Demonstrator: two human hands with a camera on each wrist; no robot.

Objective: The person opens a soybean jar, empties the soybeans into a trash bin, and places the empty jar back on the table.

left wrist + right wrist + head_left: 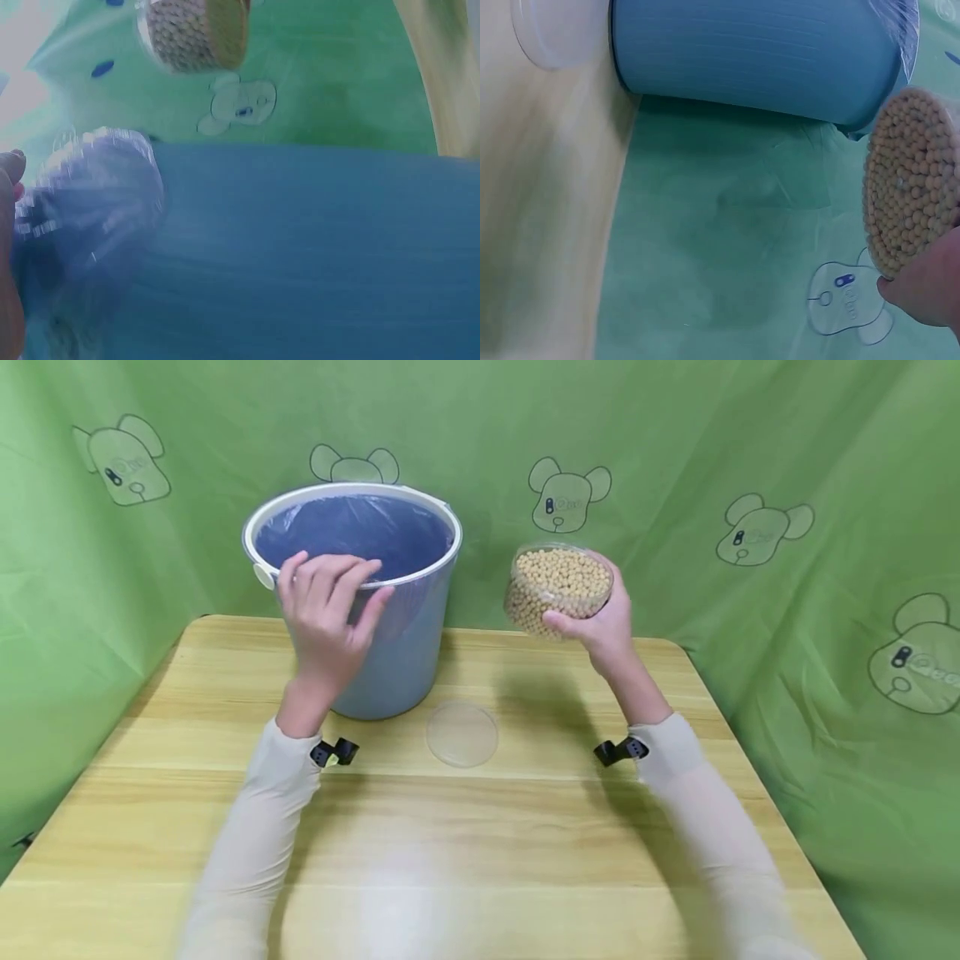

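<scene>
The left hand (327, 610) hangs at the near rim of a round blue plastic bucket (390, 652), fingers loosely spread and holding nothing, their tips just over the crinkled, glossy clear liner (352, 531) that folds over the white rim. The bucket stands at 11 o'clock on the tabletop (480, 852), pale wood-grain board with rounded corners. A flat, clear round lid (462, 734) lies at the bucket's 4 o'clock, just beside its base. At 1 o'clock the right hand (603, 627) grips a clear, round jar (558, 589) packed with small, smooth tan beans, lifted off the tabletop and tilted toward the bucket, its mouth open. The left wrist view, blurred, shows the bucket's ribbed wall (300, 255) and liner up close; the right wrist view shows the beads of the jar's mouth (911, 184) face on. Green cloth (750, 443) printed with cartoon bears backs the scene
</scene>
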